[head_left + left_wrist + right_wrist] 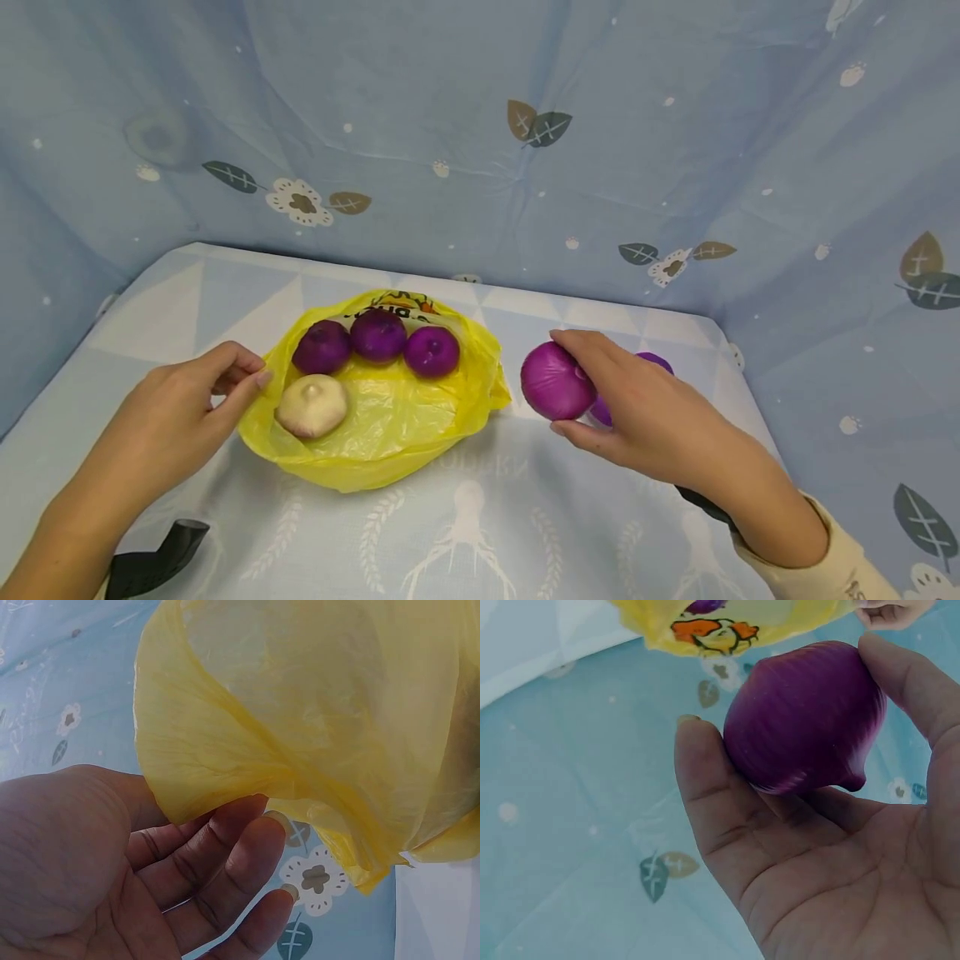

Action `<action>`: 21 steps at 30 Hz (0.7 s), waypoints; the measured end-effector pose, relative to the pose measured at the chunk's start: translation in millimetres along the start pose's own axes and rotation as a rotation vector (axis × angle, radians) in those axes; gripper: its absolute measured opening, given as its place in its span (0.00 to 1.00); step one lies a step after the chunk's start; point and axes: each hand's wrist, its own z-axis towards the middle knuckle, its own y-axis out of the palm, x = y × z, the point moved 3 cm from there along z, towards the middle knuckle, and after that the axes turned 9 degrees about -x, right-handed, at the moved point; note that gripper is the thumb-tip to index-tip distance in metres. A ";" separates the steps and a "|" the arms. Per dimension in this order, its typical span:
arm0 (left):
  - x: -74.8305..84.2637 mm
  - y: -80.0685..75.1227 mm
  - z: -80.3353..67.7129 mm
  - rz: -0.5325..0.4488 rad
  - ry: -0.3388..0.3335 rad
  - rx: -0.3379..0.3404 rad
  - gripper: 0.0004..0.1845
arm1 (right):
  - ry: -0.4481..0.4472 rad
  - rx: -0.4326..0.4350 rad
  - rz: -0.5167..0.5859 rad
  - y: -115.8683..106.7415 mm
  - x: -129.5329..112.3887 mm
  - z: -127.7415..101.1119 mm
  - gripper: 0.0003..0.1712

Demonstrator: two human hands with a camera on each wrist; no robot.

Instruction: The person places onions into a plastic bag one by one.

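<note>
My left hand (176, 408) pinches the rim of the yellow bag (352, 473), apparently keeping its mouth wide; my right hand (660, 412) grips the purple onion (551, 383) from opposite sides, seemingly for steadiness.

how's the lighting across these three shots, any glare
Head view: brightest, with a soft sheen inside the yellow bag; left wrist view: dim, the left hand dark; right wrist view: also dim, pale highlights near the lower edge of the purple onion.
</note>
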 end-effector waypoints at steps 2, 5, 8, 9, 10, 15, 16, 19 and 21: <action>-0.1 -0.3 -0.6 0.001 0.002 0.001 0.07 | -0.031 -0.009 0.006 -2.3 -3.4 10.8 0.46; 0.1 -1.1 -1.5 0.003 0.011 0.010 0.06 | -0.075 -0.028 0.017 -5.1 -9.2 26.5 0.45; 1.2 -1.7 -1.8 0.007 0.025 0.021 0.06 | -0.116 -0.046 0.021 -5.9 -15.1 40.0 0.44; 1.6 -1.8 -1.8 0.008 0.027 0.022 0.06 | -0.128 -0.052 0.018 -6.0 -17.1 44.2 0.44; 1.9 -1.8 -1.8 0.007 0.028 0.023 0.06 | -0.139 -0.057 0.013 -5.7 -18.8 48.3 0.44; 2.9 -2.5 -2.2 0.010 0.041 0.032 0.05 | -0.176 -0.092 -0.027 -1.4 -26.9 69.0 0.42; 3.0 -2.6 -2.4 0.012 0.046 0.036 0.05 | -0.182 -0.102 -0.033 0.1 -28.5 73.6 0.42; 3.0 -2.8 -2.9 0.016 0.053 0.041 0.04 | -0.197 -0.145 -0.055 5.4 -35.0 88.4 0.42; 2.7 -2.6 -3.4 0.018 0.051 0.040 0.04 | -0.209 -0.177 -0.067 9.6 -40.1 99.1 0.41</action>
